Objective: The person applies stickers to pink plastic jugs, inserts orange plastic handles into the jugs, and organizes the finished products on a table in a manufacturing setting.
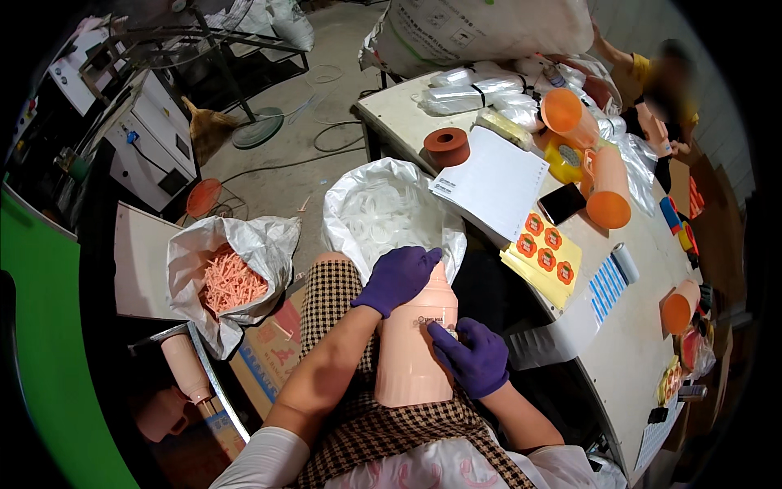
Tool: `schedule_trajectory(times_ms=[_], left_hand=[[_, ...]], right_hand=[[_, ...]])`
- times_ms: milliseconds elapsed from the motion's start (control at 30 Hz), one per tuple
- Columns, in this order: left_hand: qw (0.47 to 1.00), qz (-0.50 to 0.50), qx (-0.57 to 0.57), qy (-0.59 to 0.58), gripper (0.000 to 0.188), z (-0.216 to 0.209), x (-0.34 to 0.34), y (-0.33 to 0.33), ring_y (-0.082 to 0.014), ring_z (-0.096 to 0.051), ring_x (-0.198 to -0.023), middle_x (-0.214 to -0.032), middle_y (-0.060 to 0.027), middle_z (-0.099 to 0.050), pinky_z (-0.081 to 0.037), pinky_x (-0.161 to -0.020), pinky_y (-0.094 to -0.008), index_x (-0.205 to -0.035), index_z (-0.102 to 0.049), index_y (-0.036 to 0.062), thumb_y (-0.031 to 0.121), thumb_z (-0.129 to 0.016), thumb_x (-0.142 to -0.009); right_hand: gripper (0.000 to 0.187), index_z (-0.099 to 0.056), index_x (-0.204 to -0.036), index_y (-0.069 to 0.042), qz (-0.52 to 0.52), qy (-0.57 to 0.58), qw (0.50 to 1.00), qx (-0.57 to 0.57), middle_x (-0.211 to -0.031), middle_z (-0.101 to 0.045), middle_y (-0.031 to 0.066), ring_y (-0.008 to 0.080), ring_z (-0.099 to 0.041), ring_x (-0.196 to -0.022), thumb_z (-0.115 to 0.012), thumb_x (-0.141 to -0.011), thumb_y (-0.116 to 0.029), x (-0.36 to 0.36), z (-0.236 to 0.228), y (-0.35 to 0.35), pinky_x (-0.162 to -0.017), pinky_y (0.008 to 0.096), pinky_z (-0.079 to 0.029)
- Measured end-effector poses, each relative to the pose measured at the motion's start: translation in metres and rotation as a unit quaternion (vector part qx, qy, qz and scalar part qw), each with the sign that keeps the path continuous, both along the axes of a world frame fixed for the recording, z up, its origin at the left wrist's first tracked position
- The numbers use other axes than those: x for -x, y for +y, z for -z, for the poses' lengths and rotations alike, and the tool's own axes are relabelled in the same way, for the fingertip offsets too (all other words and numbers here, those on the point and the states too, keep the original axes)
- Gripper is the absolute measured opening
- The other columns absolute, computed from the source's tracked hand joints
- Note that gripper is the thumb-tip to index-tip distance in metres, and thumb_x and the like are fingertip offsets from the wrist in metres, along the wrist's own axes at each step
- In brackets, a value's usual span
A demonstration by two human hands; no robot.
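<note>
Sack (pixel 275 243) holds pink scraps (pixel 232 281); the purple-gloved left hand (pixel 399 279) grasps the narrow top of a pink vessel (pixel 414 359) on the lap (pixel 391 424); the right hand (pixel 472 354), fingers curled, touches its printed side, grip unclear.

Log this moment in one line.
left hand: holding pink container at narrow end; right hand: at printed side; container: on lap; beyond: white bag of clear pieces

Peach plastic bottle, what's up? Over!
Peach plastic bottle on lap. Left purple-gloved hand holding its neck. Right purple-gloved hand by printed mark. Nothing visibly blocking.
</note>
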State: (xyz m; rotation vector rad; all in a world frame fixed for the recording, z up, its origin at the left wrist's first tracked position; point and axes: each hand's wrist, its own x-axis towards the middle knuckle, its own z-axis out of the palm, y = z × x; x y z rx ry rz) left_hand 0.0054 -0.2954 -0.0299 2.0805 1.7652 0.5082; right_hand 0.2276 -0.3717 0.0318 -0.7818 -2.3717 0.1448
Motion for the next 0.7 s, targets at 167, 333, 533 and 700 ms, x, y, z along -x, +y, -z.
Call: schedule_trajectory(times_ms=[167,333,533,700], left_hand=[[1.0,-0.002,-0.013,0.002,0.031,-0.004,0.002,-0.004,-0.0334,-0.065,-0.089,-0.099,-0.0135,-0.068,-0.053,-0.076,-0.0463,-0.126,-0.063,0.0168,0.024,-0.047,-0.101],[0.994,-0.07,-0.017,-0.08,0.049,0.001,0.001,-0.004,-0.0403,-0.067,-0.085,-0.088,-0.0202,-0.07,-0.052,-0.078,-0.0513,-0.092,-0.07,0.0057,0.046,-0.042,-0.102],[0.995,0.007,-0.099,-0.016,0.034,0.002,0.01,-0.015,-0.0389,-0.066,-0.086,-0.091,-0.0193,-0.067,-0.052,-0.077,-0.0475,-0.099,-0.068,0.0052,0.028,-0.044,-0.104],[0.945,-0.035,-0.108,-0.308,0.02,-0.017,0.047,-0.035,-0.0325,-0.067,-0.094,-0.101,-0.018,-0.07,-0.053,-0.085,-0.0377,-0.108,-0.07,-0.0004,0.011,-0.056,-0.098]], right_hand=[[0.047,-0.067,-0.129,-0.025,0.023,-0.026,0.999,0.007,-0.087,-0.053,0.0029,0.0174,-0.054,-0.063,-0.076,-0.083,-0.021,0.004,0.002,-0.01,-0.053,0.032,-0.044],[0.044,-0.066,-0.129,-0.024,0.017,-0.042,0.999,0.018,-0.086,-0.053,0.0026,0.0177,-0.054,-0.062,-0.074,-0.086,-0.022,0.009,0.001,-0.008,-0.052,0.0323,-0.044],[0.048,-0.057,-0.139,-0.023,0.076,-0.199,0.969,0.124,-0.084,-0.059,0.0076,0.0254,-0.061,-0.062,-0.065,-0.092,-0.031,-0.008,-0.008,-0.013,-0.052,0.0395,-0.049],[0.054,-0.051,-0.144,-0.021,0.234,-0.077,0.967,0.068,-0.09,-0.063,0.0132,0.0337,-0.066,-0.075,-0.065,-0.093,-0.032,-0.097,0.008,0.04,-0.062,0.0475,-0.053]])
